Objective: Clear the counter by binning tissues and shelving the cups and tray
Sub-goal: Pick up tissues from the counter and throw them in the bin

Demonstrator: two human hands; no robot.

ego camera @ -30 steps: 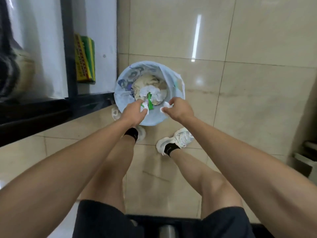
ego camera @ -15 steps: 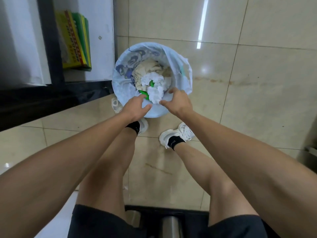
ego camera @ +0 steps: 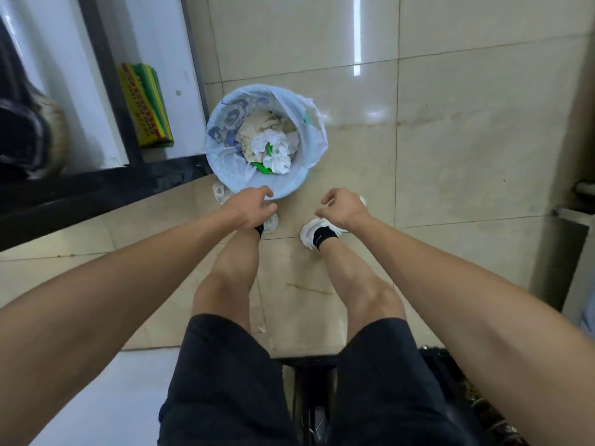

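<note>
A round bin (ego camera: 225,169) lined with a pale blue plastic bag stands on the tiled floor in front of my feet. White crumpled tissues (ego camera: 273,152) and a green scrap lie on top of the rubbish inside it. My left hand (ego camera: 249,206) hovers just at the bin's near rim, fingers loosely curled, holding nothing. My right hand (ego camera: 343,207) hangs to the right of the bin above my right shoe, also with nothing in it. No cups or tray are in view.
A dark-framed shelf unit (ego camera: 109,101) stands at the left with a yellow and green packet (ego camera: 145,104) on its white shelf. Its black base edge (ego camera: 96,194) runs beside the bin. Beige floor tiles stretch to the right; a dark object (ego camera: 573,226) sits at the far right.
Both hands held tissues over the bin, let them drop in, and have drawn back toward me and apart. The tissues now lie in the bin.
</note>
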